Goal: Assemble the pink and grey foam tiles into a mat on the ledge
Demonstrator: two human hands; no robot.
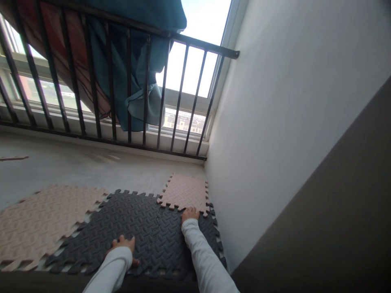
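My left hand rests on a dark grey foam mat tile, its fingers spread and thumb pointing out to the right. My right hand reaches further forward, fingers side by side at the near edge of a small pink foam mat tile. It touches that edge, holding nothing that I can see; its thumb is hidden. The pink tile's toothed near edge appears to lie over the far part of the dark tiles, close to the wall. Whether any of its teeth interlock, I cannot tell.
Larger pink foam tiles lie to the left of the dark ones. A white wall closes off the right side. Ahead stands a black metal railing before windows, with a blue cloth hanging over it. A thin stick-like piece lies on the floor.
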